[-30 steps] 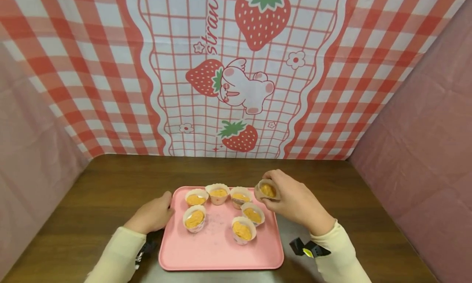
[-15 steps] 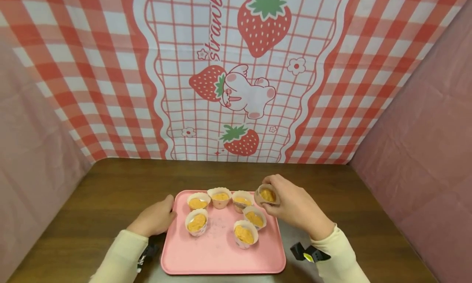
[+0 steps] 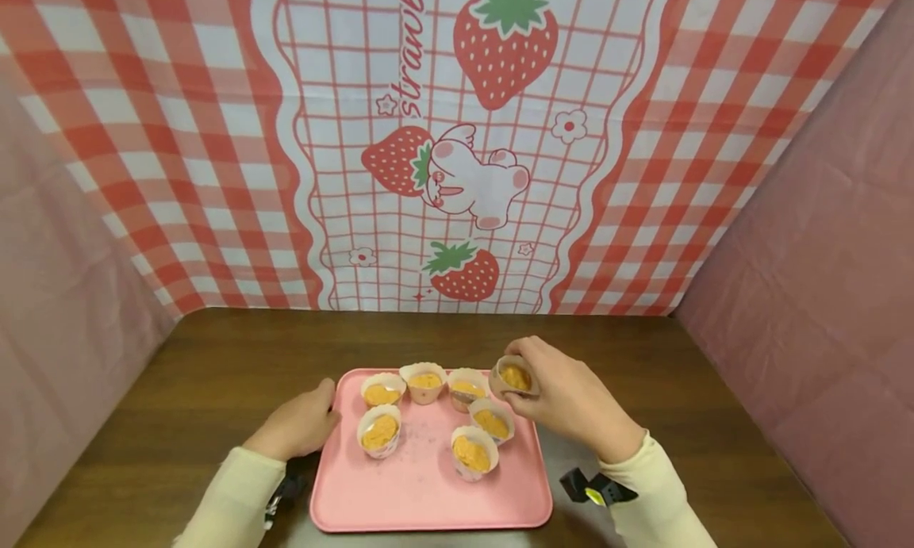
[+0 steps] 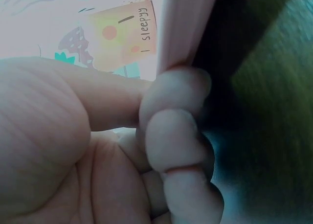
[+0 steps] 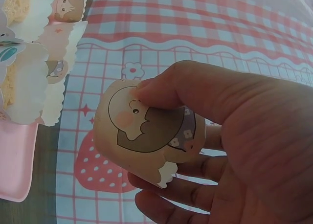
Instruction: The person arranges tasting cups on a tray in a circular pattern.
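Note:
My left hand (image 3: 294, 423) grips the left edge of a pink tray (image 3: 414, 496). The left wrist view has the fingers (image 4: 172, 141) curled at the tray's rim. Over the tray's far right corner, my right hand (image 3: 574, 399) holds a cupcake (image 3: 515, 376) in a paper cup, tilted towards me. Up close, the thumb presses the printed side of that cup (image 5: 112, 136), with fingers around the other side. Several more cupcakes stand in an arc on the tray, among them one at the left (image 3: 379, 431) and one at the right (image 3: 471, 453).
A brown wooden table (image 3: 286, 338) surrounds the tray. Behind it hangs a red-checked strawberry cloth (image 3: 464, 215), and pink cloth walls (image 3: 807, 294) close off both sides. Small black devices (image 3: 598, 486) are strapped at the wrists.
The whole scene shifts slightly in the head view. Both hands keep their holds, and the cupcakes keep their places on the tray.

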`<move>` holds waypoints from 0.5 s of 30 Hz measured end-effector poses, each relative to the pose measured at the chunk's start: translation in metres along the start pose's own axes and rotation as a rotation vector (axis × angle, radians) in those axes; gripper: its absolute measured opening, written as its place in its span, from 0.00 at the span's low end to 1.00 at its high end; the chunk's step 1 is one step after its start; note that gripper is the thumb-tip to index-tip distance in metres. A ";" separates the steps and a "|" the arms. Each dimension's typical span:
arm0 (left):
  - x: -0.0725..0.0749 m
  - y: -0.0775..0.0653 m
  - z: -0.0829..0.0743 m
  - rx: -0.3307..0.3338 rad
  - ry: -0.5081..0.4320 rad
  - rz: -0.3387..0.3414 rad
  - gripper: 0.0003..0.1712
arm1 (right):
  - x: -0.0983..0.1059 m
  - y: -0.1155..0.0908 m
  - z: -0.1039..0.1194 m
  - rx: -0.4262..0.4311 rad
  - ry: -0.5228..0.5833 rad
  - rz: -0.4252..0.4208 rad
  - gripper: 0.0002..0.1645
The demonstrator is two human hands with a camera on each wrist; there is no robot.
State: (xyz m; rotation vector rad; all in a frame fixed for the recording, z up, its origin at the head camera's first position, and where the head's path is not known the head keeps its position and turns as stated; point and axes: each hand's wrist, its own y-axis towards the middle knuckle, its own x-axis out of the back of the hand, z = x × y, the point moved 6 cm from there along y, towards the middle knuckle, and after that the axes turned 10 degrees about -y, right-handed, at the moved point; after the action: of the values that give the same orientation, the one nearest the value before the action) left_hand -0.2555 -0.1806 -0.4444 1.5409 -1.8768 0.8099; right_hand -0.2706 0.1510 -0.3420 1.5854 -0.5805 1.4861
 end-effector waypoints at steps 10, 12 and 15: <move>0.001 -0.001 0.002 0.008 0.003 0.011 0.09 | -0.002 0.003 0.004 0.023 -0.008 -0.006 0.30; 0.001 0.000 0.003 0.009 0.001 0.014 0.09 | -0.003 0.003 0.006 0.031 -0.009 -0.007 0.30; 0.000 0.001 0.003 0.007 0.005 0.015 0.10 | -0.004 0.002 0.007 0.041 -0.020 -0.013 0.31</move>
State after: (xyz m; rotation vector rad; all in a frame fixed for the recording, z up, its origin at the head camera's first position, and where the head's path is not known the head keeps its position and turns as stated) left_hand -0.2568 -0.1825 -0.4465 1.5297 -1.8853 0.8275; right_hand -0.2692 0.1428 -0.3449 1.6344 -0.5523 1.4827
